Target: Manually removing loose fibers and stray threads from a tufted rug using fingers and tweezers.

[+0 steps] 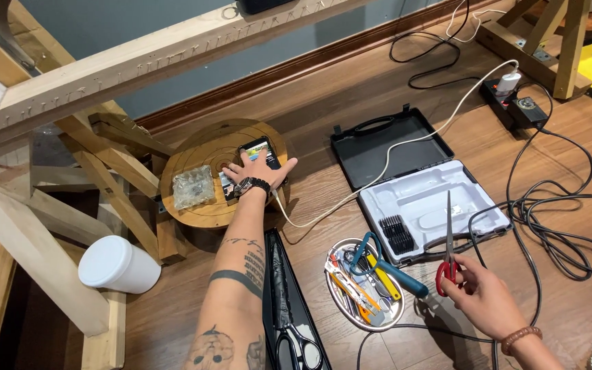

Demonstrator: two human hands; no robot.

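Red-handled scissors (448, 250) pinched upright in right hand (482, 291) fingers (462, 269)

Phone (255, 148) on stool (193, 205) — case (416, 185) right

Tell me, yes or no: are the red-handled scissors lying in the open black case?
No. The red-handled scissors are held upright in the right hand, above the floor beside the open black case.
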